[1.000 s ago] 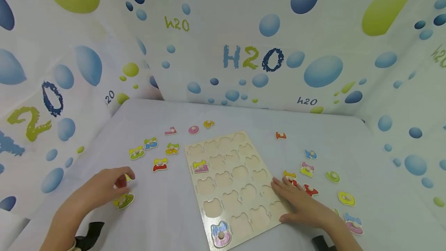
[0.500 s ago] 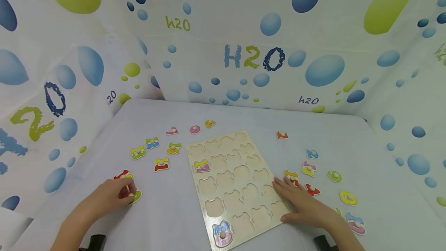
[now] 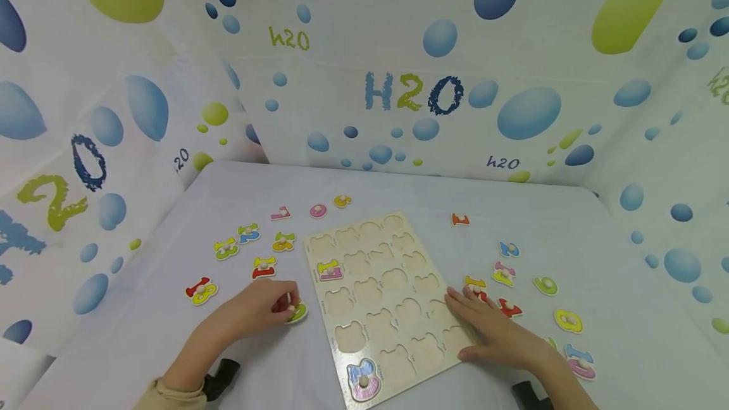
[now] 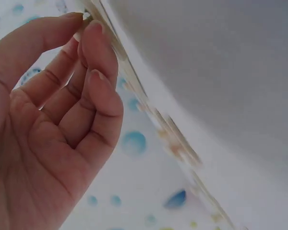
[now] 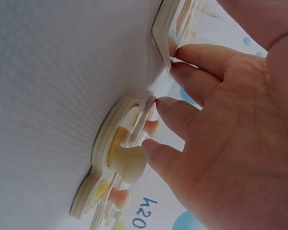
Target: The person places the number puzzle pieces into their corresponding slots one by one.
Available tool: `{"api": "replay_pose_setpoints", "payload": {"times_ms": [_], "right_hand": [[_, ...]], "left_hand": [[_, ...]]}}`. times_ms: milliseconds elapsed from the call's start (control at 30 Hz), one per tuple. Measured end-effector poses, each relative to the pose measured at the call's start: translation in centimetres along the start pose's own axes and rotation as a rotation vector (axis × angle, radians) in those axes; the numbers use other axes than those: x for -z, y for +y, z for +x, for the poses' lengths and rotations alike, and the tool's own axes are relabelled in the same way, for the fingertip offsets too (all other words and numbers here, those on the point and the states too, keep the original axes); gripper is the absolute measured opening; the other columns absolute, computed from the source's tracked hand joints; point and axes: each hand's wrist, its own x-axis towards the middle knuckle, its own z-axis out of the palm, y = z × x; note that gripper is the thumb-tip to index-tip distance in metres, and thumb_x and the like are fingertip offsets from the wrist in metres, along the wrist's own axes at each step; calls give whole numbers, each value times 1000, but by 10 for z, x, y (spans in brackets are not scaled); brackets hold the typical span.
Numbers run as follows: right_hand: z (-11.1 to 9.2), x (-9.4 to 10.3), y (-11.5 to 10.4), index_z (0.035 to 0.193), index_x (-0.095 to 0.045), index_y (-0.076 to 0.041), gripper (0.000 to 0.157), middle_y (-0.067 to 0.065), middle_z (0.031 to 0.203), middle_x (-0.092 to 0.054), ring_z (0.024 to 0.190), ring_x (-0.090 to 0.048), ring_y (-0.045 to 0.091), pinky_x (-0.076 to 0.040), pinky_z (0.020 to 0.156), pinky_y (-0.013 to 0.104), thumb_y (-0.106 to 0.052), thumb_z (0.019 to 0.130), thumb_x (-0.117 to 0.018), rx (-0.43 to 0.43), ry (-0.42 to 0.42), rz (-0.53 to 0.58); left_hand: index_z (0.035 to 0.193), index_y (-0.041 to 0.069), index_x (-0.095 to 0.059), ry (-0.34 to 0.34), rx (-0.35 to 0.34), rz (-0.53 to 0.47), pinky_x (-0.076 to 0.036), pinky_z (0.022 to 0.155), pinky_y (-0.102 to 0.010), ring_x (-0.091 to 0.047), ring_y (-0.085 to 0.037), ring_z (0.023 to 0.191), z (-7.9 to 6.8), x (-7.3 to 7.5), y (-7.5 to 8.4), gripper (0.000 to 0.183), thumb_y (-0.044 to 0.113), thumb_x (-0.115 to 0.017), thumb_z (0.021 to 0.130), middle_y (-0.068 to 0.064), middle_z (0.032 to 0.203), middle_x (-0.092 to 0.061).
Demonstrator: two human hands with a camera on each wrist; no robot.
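Note:
My left hand [image 3: 259, 309] pinches a green number puzzle piece [image 3: 297, 314] by its knob, low over the white cloth left of the wooden puzzle board [image 3: 336, 285]. The fingers hide most of that piece; only its knob end shows in the left wrist view, between thumb and fingertips. My right hand [image 3: 495, 334] lies on the board's right edge with fingers extended. A yellow-and-pink number piece [image 3: 329, 271] and a blue-and-pink one [image 3: 363, 381] sit in the board's left column. Most other recesses are bare.
Several knobbed number pieces lie left of the board, among them a red-and-yellow one [image 3: 202, 291] and a yellow-and-red one [image 3: 264, 267]. More lie on the right, including a yellow ring-shaped piece [image 3: 568, 321]. A bubble-patterned curtain [image 3: 342, 49] surrounds the table.
My left hand took hold of the green piece among the pieces at the left and carried it right, close to the board. The right hand has stayed on the board's edge.

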Motion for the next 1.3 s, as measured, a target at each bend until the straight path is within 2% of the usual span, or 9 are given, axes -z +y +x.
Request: {"api": "replay_pose_setpoints", "payload": {"times_ms": [233, 433, 567, 800, 1067, 1300], "right_hand": [[1, -1, 0, 146, -32, -9, 89, 11, 150, -27, 136, -14, 40, -10, 102, 61, -52, 77, -67, -4, -7, -10], [2, 0, -1, 146, -31, -9, 89, 11, 150, -27, 136, -14, 39, -9, 104, 57, -50, 77, -68, -9, -10, -8], [2, 0, -1, 146, -31, -8, 89, 11, 150, -27, 136, -14, 39, -8, 105, 54, -50, 77, -68, -11, -13, -10], [1, 1, -2, 146, -32, -7, 89, 12, 149, -28, 136, -15, 39, -9, 103, 60, -47, 76, -70, -16, -12, -15], [0, 0, -1, 146, -31, -7, 89, 12, 150, -27, 136, -14, 40, -4, 108, 46, -49, 78, -68, 2, -7, -12], [1, 1, 0, 146, -31, -7, 89, 11, 150, -27, 136, -14, 39, -9, 104, 57, -48, 77, -69, -2, -10, -24]], "left_hand": [[82, 12, -59, -65, -157, -3, -40, 53, -21, -43, -4, 58, 29, -19, 38, 12, 3, -68, 82, 10, 61, -44], [80, 12, -60, -119, -213, 13, -38, 51, -19, -40, -2, 56, 40, -36, 53, 14, 1, -69, 80, 9, 61, -44], [77, 12, -60, -133, -230, 25, -36, 50, -18, -39, -2, 55, 43, -43, 57, 15, 0, -69, 80, 7, 59, -44], [75, 12, -60, -134, -238, 23, -36, 49, -18, -39, -2, 54, 44, -46, 59, 16, -1, -68, 79, 9, 58, -43], [73, 11, -59, -125, -229, 1, -36, 49, -18, -40, -2, 55, 43, -47, 59, 16, -2, -68, 77, 8, 58, -44], [72, 11, -58, -109, -221, 9, -37, 50, -19, -41, -3, 56, 43, -47, 60, 17, -1, -70, 76, 9, 60, -45]]}}
